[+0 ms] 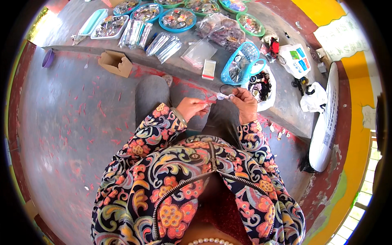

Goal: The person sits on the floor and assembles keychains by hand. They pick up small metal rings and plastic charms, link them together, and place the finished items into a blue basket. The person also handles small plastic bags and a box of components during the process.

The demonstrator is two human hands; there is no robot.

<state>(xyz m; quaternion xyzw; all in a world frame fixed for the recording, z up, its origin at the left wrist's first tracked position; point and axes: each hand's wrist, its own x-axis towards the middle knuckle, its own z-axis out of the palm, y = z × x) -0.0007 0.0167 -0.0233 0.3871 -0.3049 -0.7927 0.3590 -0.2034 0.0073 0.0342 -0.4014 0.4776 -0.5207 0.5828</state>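
Note:
My left hand [190,109] is closed, its thumb and fingers pinching a small red branched piece [210,100] that looks like plastic. Just to its right, my right hand [246,107] pinches a dark hair tie [223,87] with a small whitish piece [221,96] on it. The two held things meet or nearly meet between my hands; I cannot tell whether they touch. Close beyond the right hand lies a white bag [267,102] with dark hair ties in it.
Beyond my hands, a raised ledge carries a blue basket [240,63], clear plastic bags [199,53], bundled packets [163,47] and several round trays [177,19] of small items. A cardboard box [115,63] stands by the ledge. Red scraps [79,108] litter the floor.

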